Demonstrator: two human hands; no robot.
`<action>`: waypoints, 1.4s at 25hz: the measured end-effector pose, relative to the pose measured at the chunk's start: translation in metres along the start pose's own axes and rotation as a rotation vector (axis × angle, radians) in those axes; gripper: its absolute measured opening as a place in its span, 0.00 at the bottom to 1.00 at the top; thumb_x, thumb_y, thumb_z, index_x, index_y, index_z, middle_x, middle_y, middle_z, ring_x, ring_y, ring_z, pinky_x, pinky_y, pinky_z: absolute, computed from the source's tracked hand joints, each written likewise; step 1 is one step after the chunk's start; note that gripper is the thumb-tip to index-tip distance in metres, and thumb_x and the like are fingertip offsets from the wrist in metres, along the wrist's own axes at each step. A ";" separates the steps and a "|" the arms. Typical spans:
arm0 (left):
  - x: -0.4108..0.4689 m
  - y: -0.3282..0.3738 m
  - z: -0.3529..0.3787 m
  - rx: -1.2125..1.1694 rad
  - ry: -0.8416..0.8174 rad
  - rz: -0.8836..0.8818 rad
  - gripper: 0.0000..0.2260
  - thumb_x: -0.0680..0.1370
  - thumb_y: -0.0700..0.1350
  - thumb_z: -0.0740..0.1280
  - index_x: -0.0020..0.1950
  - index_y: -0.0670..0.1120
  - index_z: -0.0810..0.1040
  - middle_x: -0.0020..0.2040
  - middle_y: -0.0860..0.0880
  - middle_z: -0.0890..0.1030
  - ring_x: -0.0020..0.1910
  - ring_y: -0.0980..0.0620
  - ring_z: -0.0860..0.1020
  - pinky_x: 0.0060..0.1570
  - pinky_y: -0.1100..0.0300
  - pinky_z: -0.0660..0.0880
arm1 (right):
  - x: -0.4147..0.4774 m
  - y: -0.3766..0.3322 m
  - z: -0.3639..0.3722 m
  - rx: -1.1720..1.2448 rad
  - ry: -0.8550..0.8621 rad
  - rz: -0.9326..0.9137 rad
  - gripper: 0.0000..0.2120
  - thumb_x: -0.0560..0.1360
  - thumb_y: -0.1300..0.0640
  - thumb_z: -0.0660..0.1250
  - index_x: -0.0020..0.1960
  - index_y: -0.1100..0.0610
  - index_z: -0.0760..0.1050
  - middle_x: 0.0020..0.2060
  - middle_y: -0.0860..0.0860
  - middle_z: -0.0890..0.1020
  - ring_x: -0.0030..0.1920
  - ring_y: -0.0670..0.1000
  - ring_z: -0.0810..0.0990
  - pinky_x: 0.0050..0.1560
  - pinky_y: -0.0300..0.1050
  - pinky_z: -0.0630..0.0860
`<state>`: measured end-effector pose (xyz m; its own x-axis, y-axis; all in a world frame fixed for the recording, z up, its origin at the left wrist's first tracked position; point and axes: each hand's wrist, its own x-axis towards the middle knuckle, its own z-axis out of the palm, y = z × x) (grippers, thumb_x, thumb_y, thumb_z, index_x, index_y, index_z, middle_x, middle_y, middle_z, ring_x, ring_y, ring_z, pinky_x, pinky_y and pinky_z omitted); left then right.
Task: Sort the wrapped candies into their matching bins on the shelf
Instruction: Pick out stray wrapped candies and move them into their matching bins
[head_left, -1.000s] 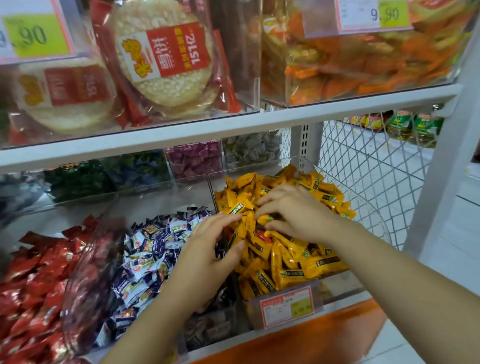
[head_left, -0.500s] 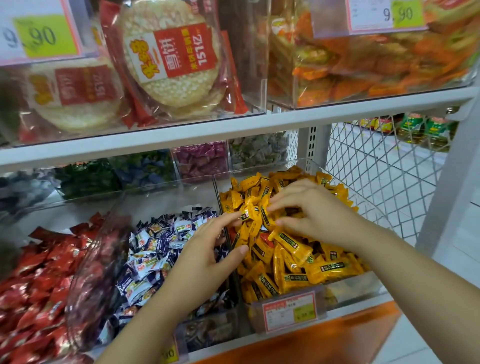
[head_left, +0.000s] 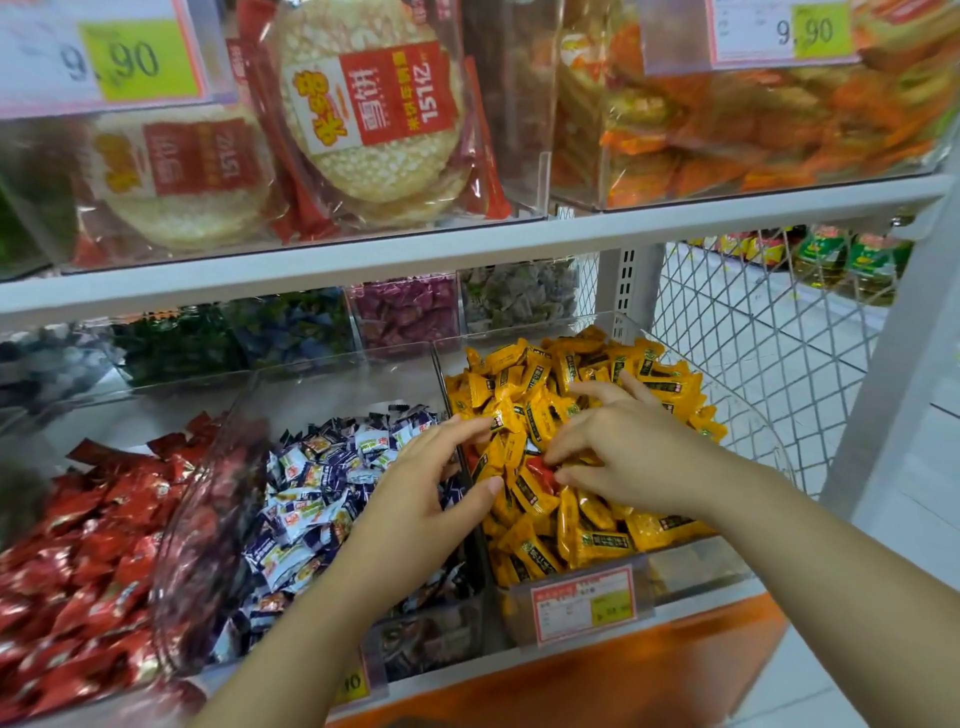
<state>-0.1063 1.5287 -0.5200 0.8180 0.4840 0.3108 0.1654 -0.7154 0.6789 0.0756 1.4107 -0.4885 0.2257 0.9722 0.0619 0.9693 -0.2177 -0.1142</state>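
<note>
Left hand (head_left: 431, 509) and right hand (head_left: 628, 457) have dug deeper into the yellow candies (head_left: 597, 540), fingers spread, pinching nothing. A red candy (head_left: 543, 470) at the right hand's nine o'clock seems unsorted.

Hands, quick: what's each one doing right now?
Left hand: open, fingertips touching yellow candies.
Right hand: fingertips at a red candy; whether it pinches it cannot be told.

Bagged rice cakes (head_left: 374, 104) beside orange snack packs (head_left: 753, 135) up top, price tag (head_left: 779, 31), wire mesh panel (head_left: 753, 338) at right.
</note>
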 end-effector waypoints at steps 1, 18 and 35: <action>0.000 0.000 0.000 -0.001 -0.003 0.004 0.19 0.75 0.54 0.65 0.60 0.72 0.63 0.63 0.72 0.67 0.66 0.77 0.55 0.56 0.80 0.58 | 0.004 -0.006 0.003 -0.053 0.016 0.009 0.14 0.76 0.45 0.62 0.60 0.42 0.75 0.62 0.39 0.75 0.75 0.48 0.50 0.73 0.60 0.36; -0.004 0.015 -0.009 -0.307 0.198 -0.029 0.16 0.70 0.54 0.66 0.57 0.62 0.74 0.52 0.66 0.79 0.55 0.66 0.76 0.54 0.67 0.74 | 0.007 -0.050 -0.013 0.592 0.428 -0.075 0.07 0.71 0.50 0.71 0.45 0.45 0.74 0.40 0.39 0.79 0.44 0.33 0.73 0.47 0.36 0.67; -0.010 -0.004 -0.031 -0.402 0.398 -0.209 0.08 0.76 0.41 0.68 0.50 0.55 0.78 0.34 0.50 0.81 0.27 0.60 0.71 0.28 0.71 0.67 | 0.031 -0.052 0.011 0.192 0.197 -0.045 0.13 0.75 0.53 0.66 0.59 0.49 0.76 0.45 0.42 0.82 0.45 0.42 0.78 0.55 0.40 0.71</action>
<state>-0.1323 1.5423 -0.5056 0.5084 0.8009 0.3163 0.0157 -0.3759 0.9265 0.0307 1.4532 -0.4916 0.2160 0.9409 0.2610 0.9468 -0.1365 -0.2916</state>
